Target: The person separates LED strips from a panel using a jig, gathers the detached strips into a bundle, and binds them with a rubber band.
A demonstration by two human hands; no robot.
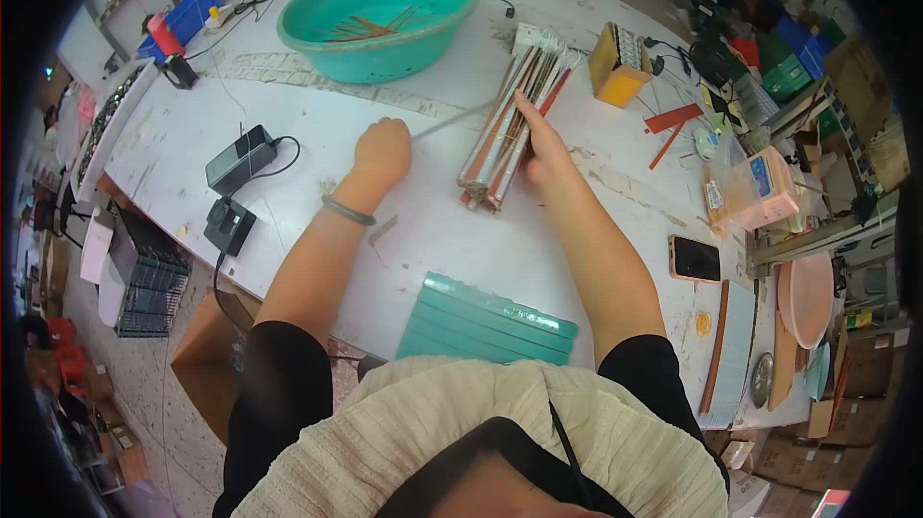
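My left hand (383, 153) is closed in a fist over the table, with one end of a thin grey strip (450, 121) at it. The strip's other end reaches a bundle of long thin strips (510, 129) in silver, white and reddish brown. Against the right side of this bundle is my right hand (544, 145), its thumb over the strips and its other fingers mostly hidden. The bundle slants across the table, its near end uneven. A teal ribbed sheet (486, 324) lies right before my body.
A green basin (380, 61) holding several reddish strips stands at the back. A yellow box (620, 71) is right of the bundle. Black power adapters (240, 160) with cables lie left. A phone (694, 259) and a clear plastic container (760, 193) sit at the right edge.
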